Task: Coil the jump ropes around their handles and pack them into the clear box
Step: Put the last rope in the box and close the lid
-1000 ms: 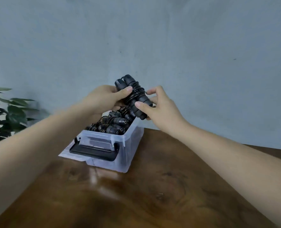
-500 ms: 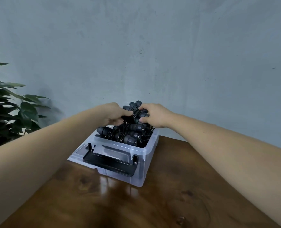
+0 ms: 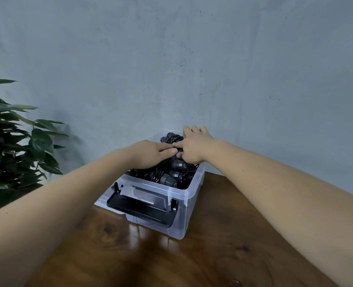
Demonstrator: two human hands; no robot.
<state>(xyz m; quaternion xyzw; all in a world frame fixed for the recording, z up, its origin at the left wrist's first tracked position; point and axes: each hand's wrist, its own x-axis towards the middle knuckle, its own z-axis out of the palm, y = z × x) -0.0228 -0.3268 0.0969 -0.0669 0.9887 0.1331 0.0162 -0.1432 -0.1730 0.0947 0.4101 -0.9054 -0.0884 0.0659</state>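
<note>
- Standing at the far left, a leafy green plant (image 3: 16,146) rises in front of the grey wall (image 3: 171,59), off the edge of the worktop.
- Next comes the left hand (image 3: 150,152). It reaches in from the lower left and lies palm down on the black pile in the box. Its fingers are stretched out nearly straight toward the right, pressing on the pile and not wrapped round anything.
- Below that hand, a black handle (image 3: 140,208) is clipped across the near end of the box and hangs tilted outward.
- The clear box (image 3: 184,195) sits on the worktop near the wall, with its top uncovered.
- Coiled jump ropes (image 3: 167,179) fill the box up to its rim. They are black cords wound round dark grey handles, and several handle ends point toward the camera.
- One more coil, the top bundle (image 3: 171,138), lies across the pile at the far end, poking above the rim between the two hands.
- The right hand (image 3: 194,146) covers the bundle's right part, its knuckles bent over the far side. Its index finger and thumb pinch the bundle, and the fingertip touches the left hand's fingers.
- The brown, glossy wooden worktop (image 3: 213,255) spreads across the foreground and to the right.
</note>
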